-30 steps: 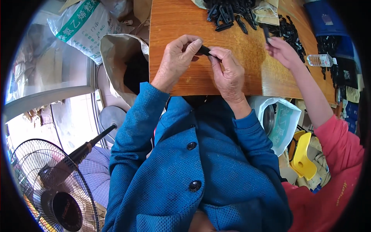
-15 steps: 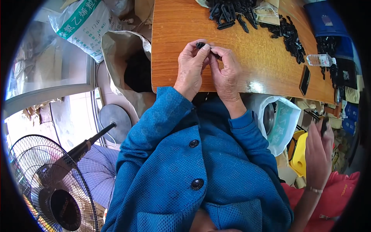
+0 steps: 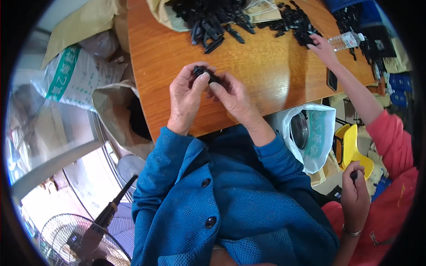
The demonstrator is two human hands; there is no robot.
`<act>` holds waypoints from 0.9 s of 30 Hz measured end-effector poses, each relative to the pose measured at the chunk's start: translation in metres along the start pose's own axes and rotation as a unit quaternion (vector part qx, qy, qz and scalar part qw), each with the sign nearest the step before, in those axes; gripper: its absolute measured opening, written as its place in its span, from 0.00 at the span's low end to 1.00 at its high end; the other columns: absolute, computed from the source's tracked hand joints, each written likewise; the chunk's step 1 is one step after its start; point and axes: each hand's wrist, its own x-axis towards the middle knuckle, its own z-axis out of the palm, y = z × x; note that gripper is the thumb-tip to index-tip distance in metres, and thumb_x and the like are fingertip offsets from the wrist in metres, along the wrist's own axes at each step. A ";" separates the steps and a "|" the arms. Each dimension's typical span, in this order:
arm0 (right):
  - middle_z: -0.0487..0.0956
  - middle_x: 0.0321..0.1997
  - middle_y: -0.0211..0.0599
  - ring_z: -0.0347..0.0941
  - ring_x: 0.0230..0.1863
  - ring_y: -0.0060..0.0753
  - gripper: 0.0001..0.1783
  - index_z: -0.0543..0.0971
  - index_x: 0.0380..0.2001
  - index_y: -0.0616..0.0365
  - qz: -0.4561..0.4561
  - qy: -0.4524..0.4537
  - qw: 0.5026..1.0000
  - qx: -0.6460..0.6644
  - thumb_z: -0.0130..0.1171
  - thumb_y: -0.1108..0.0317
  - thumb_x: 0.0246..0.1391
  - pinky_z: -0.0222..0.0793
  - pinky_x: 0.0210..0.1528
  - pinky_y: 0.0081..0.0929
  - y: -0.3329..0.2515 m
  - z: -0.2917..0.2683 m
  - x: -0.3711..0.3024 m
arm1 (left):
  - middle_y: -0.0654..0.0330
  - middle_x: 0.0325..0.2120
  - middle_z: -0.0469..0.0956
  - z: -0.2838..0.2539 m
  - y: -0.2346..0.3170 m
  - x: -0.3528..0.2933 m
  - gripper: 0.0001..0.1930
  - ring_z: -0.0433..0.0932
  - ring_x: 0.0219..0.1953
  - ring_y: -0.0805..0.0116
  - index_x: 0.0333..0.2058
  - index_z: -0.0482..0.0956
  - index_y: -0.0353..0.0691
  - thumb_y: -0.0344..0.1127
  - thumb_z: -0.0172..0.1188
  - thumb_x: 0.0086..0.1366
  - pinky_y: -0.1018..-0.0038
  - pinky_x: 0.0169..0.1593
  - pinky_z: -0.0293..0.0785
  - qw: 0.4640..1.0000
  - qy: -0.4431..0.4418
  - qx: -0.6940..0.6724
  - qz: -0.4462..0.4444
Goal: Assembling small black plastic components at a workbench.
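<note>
Both my hands meet over the near left part of the wooden table (image 3: 248,84). Between them is a small black plastic part (image 3: 202,71); its exact kind does not show. My left hand (image 3: 185,99) pinches one end with thumb and fingers. My right hand (image 3: 235,97) has its thumb and fingertips closed on the other end, and these fingers partly hide it. Beyond my hands lies a heap of long black plastic pieces (image 3: 213,26), spilling from a paper sack (image 3: 166,17). One loose black piece (image 3: 234,34) rests at the heap's near edge.
At the right, a co-worker's hand (image 3: 323,49) reaches to a second black pile (image 3: 297,22), beside a clear bottle (image 3: 345,41) and a phone (image 3: 332,80). Their other hand (image 3: 356,195) holds something black. Sacks (image 3: 113,104) stand left; a white bag (image 3: 326,137) hangs by the table edge; a fan (image 3: 84,239) stands lower left.
The view has shifted, showing more of the heap. My hands still hold the black part, which is turned slightly. The co-worker's one arm now stretches over the table to the right pile.
</note>
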 end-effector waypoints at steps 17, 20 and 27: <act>0.77 0.29 0.38 0.73 0.29 0.29 0.24 0.70 0.52 0.53 -0.015 0.154 0.815 -0.559 0.57 0.54 0.56 0.70 0.34 0.27 -0.056 -0.165 0.067 | 0.58 0.28 0.74 0.014 -0.005 0.081 0.03 0.76 0.30 0.66 0.34 0.71 0.37 0.27 0.52 0.61 0.69 0.33 0.73 0.950 -0.045 0.307 -0.017; 0.78 0.29 0.43 0.75 0.30 0.41 0.21 0.71 0.47 0.52 -0.063 0.159 0.734 -0.657 0.55 0.51 0.58 0.70 0.33 0.35 -0.048 -0.210 0.100 | 0.55 0.29 0.72 0.024 -0.011 0.095 0.04 0.77 0.30 0.58 0.33 0.71 0.38 0.27 0.55 0.59 0.65 0.32 0.75 0.793 -0.096 0.588 0.129; 0.80 0.31 0.45 0.77 0.30 0.48 0.12 0.71 0.37 0.55 -0.115 0.196 0.702 -0.675 0.54 0.59 0.58 0.68 0.29 0.40 -0.023 -0.224 0.109 | 0.56 0.29 0.73 0.012 -0.015 0.112 0.07 0.79 0.33 0.54 0.33 0.70 0.38 0.31 0.58 0.58 0.61 0.32 0.77 0.663 -0.117 0.728 0.130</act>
